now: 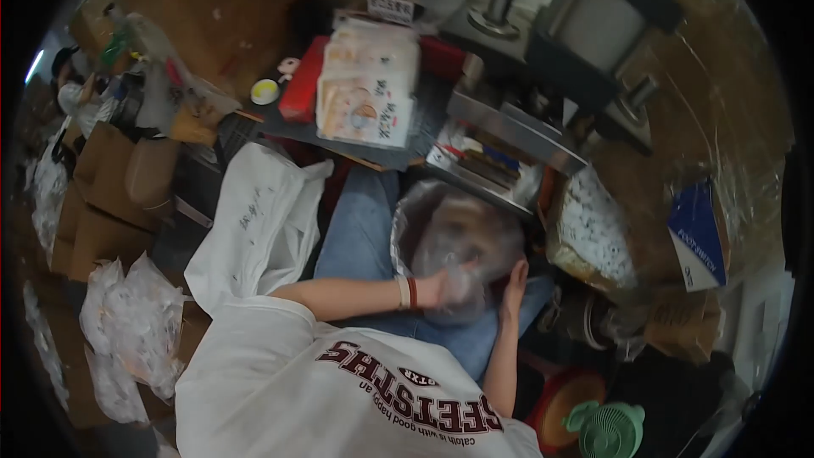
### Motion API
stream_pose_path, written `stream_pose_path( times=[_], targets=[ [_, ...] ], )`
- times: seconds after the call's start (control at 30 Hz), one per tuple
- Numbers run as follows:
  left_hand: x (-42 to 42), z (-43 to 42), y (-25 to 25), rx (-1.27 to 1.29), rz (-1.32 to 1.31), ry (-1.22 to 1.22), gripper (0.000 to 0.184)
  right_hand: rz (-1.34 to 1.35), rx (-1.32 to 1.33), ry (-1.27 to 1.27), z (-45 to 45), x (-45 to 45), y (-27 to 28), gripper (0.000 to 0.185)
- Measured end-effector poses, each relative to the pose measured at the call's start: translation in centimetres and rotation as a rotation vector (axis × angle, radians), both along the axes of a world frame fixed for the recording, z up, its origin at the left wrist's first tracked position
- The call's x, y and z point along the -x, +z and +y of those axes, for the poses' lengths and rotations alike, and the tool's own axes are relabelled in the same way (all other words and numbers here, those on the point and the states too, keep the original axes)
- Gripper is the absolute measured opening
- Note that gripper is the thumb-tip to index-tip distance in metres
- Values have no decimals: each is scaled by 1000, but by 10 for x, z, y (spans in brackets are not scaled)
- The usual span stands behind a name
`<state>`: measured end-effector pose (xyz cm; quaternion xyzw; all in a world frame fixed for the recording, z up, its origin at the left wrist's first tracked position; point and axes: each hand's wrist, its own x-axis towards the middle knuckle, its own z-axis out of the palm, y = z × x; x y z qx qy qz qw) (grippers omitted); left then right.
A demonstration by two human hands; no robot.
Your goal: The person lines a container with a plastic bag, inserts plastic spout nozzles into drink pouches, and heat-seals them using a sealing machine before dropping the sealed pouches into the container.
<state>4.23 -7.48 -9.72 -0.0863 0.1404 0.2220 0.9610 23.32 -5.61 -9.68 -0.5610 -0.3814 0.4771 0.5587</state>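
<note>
A clear plastic bag (462, 233) lies over the jeans on my lap, its surface blurred. My left hand (443, 287) is at the bag's lower left, wearing bands at the wrist; its fingers are smeared behind or against the plastic. On the bag's right side, my right hand (515, 282) is seen edge-on, fingers stretched out and close to the plastic. Whether it touches the bag is unclear.
Printed packets (369, 89) lie stacked ahead beside a red box (303, 85). A machine (593, 25) with a metal tray (517, 127) stands ahead right. Around me are a white sack (254, 225), a box of small white pieces (593, 225) and a green fan (609, 430). Another person (80, 97) is far left.
</note>
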Motion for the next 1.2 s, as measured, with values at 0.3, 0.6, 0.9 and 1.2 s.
stream_pose_path(
  times=[0.3, 0.6, 0.9, 1.2],
  targets=[
    [14, -69, 187, -151, -592, 162, 54, 159, 217, 406, 7, -24, 1, 52],
    [250, -145, 271, -1079, 103, 1238, 57, -318, 325, 704, 15, 50, 11, 50],
    [284, -373, 374, -1321, 2109, 1833, 38, -304, 416, 972, 46, 42, -74, 47],
    [320, -418, 274, 145, 2792, 756, 48, -359, 418, 928, 55, 30, -88, 40]
  ],
)
